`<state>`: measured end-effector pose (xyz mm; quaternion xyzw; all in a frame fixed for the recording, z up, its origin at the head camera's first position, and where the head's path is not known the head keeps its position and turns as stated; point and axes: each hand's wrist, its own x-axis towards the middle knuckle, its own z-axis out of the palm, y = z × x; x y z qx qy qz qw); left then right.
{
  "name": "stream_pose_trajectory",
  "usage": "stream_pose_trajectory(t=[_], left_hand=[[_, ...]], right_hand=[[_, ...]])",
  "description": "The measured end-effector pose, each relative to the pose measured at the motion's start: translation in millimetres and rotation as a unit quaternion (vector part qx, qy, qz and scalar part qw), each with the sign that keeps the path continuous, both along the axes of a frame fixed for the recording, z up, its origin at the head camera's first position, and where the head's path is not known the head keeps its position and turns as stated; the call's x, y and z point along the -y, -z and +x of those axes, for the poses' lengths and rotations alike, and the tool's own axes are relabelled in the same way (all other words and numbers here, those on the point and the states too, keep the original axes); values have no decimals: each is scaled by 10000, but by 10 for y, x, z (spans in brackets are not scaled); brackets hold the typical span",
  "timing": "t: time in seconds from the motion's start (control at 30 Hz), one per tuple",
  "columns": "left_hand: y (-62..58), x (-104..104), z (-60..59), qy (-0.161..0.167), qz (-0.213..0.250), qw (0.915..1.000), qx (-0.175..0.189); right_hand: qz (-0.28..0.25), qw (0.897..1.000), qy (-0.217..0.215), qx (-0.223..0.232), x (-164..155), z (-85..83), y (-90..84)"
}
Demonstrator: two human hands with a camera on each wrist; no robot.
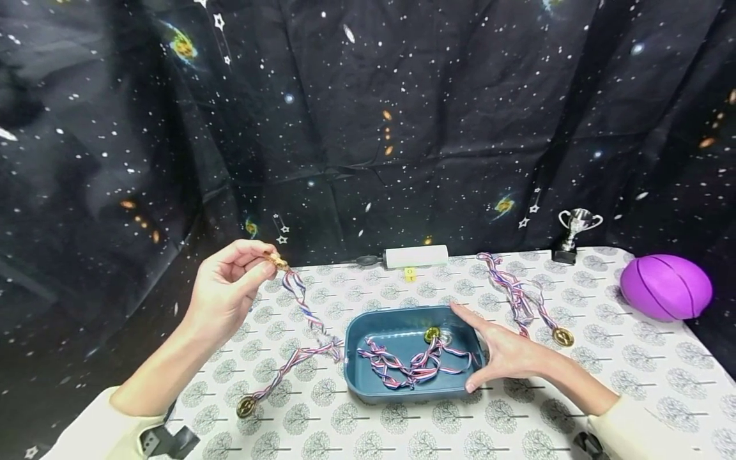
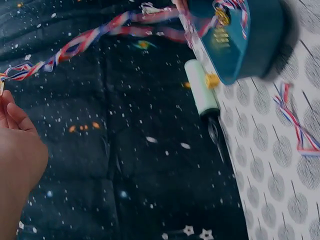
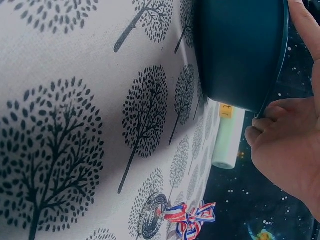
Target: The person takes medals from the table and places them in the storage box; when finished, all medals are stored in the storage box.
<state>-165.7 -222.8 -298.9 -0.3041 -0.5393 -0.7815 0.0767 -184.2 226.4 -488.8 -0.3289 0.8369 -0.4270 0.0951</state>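
So the left hand [image 1: 227, 291] is pinching a gold medal [image 1: 277, 260] between thumb and fingertips, held up off the table, with its striped ribbon [image 1: 305, 313] trailing down onto the tablecloth [image 1: 632, 383] just left of the blue tray [image 1: 359, 377]. The right hand [image 1: 506, 351] is spread flat against the tray's right side, fingers straight, steadying it. One medal [image 1: 432, 333] already sits inside with its ribbon bunched up.

My take: the loose ribbon is the tricky bit. I'd lift high enough that the tail clears the rim, then lower it in tail first so it piles up instead of draping over the edge. Another medal [image 1: 246, 406] lies near the table's front edge, so watch for tangles.
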Motion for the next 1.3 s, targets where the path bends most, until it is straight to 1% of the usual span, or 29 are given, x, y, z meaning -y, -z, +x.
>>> stream_pose_trajectory(t=[0.07, 0.13, 0.27, 0.4, 0.5, 0.6, 0.77, 0.83, 0.9, 0.93, 1.0, 1.03, 1.13, 1.2, 1.3], left_hand=[[-6, -68, -22, -11, -34, 10000, 57], [11, -132, -55, -105, -188, 9997, 139], [121, -248, -159, -347, -677, 9967, 293], [276, -341, -270, -600, -1179, 9897, 552], [378, -382, -334, -762, -1536, 9820, 786], [441, -405, -372, -803, -1796, 9762, 908], [467, -427, -384, -767, -2196, 9692, 811], [467, -436, -372, -722, -2434, 9643, 749], [474, -448, -352, -599, -2693, 9585, 723], [484, -457, -339, -474, -2818, 9555, 727], [520, -483, -310, -143, -3082, 9483, 740], [547, -501, -293, 76, -3185, 9447, 776], [660, -591, -231, 769, -3461, 9314, 823], [755, -679, -195, 1187, -3534, 9242, 832], [914, -834, -156, 1544, -3613, 9161, 806]], right_hand=[[6, 10000, -5, 7, 3, 2, 3], [33, 10000, 30, 24, 0, 3, -1], [60, 10000, 49, 0, -6, -1, 1], [118, 9999, 57, -57, -4, -5, -6], [164, 9998, 64, -79, -1, -3, -11], [158, 9998, 57, -43, 6, 1, -17], [168, 9998, 49, -27, 14, 5, -22], [175, 9998, 47, -56, 12, 5, -21], [196, 9997, 51, -99, 12, 6, -23], [204, 9997, 55, -111, 11, 5, -22], [229, 9996, 67, -129, 9, 4, -23], [237, 9996, 69, -132, 9, 3, -22], [249, 9996, 82, -110, 7, -1, -19], [239, 9996, 70, -120, 8, -3, -17], [197, 9997, 53, -125, 11, -4, -13]])
